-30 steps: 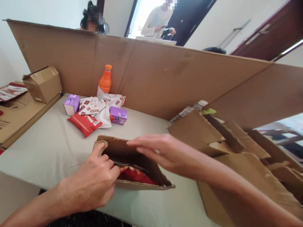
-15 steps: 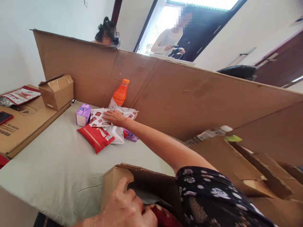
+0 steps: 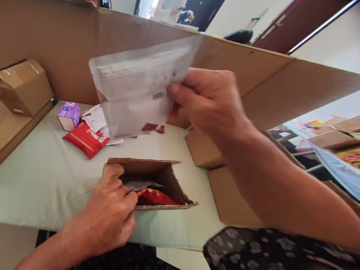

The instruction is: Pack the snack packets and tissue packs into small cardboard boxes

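Note:
My right hand [image 3: 208,97] pinches a white snack packet [image 3: 135,90] with small print and dark red patches, raised above the table and blurred by motion. Below it stands an open cardboard box [image 3: 149,165]. Fingers of my left hand [image 3: 112,213] curl over the box's left edge and grip it. Inside the box lie a red packet [image 3: 157,197] and a greyish one [image 3: 143,185]. Further back, a red packet [image 3: 87,138], a white packet [image 3: 95,118] and a purple tissue pack [image 3: 69,116] lie close together, partly hidden by the raised packet.
A tall cardboard panel [image 3: 67,48] runs along the back of the table [image 3: 33,180]. One small carton [image 3: 28,88] stands at the left. More cardboard boxes [image 3: 236,198] are on the right, partly behind my right arm. Beyond the panel, a person's hands [image 3: 182,15] show.
My right hand has taken a white packet from the pile and brought it up and nearer. The view has tilted down, showing the box's inside. My left hand still grips the box.

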The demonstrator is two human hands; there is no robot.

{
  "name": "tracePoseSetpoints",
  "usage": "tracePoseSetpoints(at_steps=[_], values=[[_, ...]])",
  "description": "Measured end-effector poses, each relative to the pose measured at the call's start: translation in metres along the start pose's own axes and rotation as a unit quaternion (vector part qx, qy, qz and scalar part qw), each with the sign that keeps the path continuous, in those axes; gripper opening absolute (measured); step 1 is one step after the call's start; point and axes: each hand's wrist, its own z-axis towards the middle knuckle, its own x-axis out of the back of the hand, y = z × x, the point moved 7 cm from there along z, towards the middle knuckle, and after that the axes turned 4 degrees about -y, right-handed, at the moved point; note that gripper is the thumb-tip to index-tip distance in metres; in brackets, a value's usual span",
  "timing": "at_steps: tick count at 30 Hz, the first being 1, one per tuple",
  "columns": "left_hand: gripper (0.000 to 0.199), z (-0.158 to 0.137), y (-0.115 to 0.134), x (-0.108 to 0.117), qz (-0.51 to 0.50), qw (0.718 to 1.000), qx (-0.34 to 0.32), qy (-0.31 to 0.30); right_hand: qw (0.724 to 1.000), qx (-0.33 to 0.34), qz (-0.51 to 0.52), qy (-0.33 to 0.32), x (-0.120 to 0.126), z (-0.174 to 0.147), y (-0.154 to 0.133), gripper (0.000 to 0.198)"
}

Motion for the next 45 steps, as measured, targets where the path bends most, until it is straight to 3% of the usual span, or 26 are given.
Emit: tracePoseSetpoints(at_steps=[2,4,9,13,16,23,31,34,39,45], values=[[0.007,0.003,0.0,0.002,-0.015,1.0,0.0,0.006,0.999,0.003,-0.053,-0.004,0.024,-0.045,-0.018,0.032],[0.01,0.005,0.001,0.004,-0.012,1.0,0.004,0.003,0.991,0.014,-0.13,-0.024,0.029,-0.082,-0.028,0.035],[0.011,0.007,0.005,0.009,0.008,1.0,0.012,0.002,0.96,0.043,-0.224,-0.159,-0.011,-0.123,-0.032,0.03],[0.009,0.003,0.007,0.007,0.029,0.999,0.027,0.009,0.925,0.053,-0.25,-0.28,-0.048,-0.121,-0.035,0.019],[0.008,0.0,0.007,0.008,0.045,0.998,0.033,0.016,0.907,0.06,-0.252,-0.33,-0.055,-0.117,-0.039,0.017],[0.004,0.0,0.012,0.007,0.096,0.995,0.028,-0.018,0.914,0.058,-0.296,-0.271,-0.03,-0.111,-0.048,0.019],[0.003,-0.003,0.018,0.01,0.155,0.986,0.048,-0.028,0.869,0.055,-0.311,-0.38,-0.063,-0.115,-0.046,0.014],[0.004,-0.007,0.017,0.012,0.125,0.99,0.037,-0.051,0.864,0.057,-0.327,-0.378,-0.058,-0.115,-0.043,0.015],[0.006,-0.006,0.016,0.008,0.023,0.993,-0.035,-0.112,0.843,0.022,-0.376,-0.384,-0.049,-0.11,-0.041,0.015],[0.001,-0.002,0.015,0.009,0.129,0.988,-0.02,-0.088,0.826,-0.007,-0.361,-0.433,-0.074,-0.105,-0.034,0.014]])
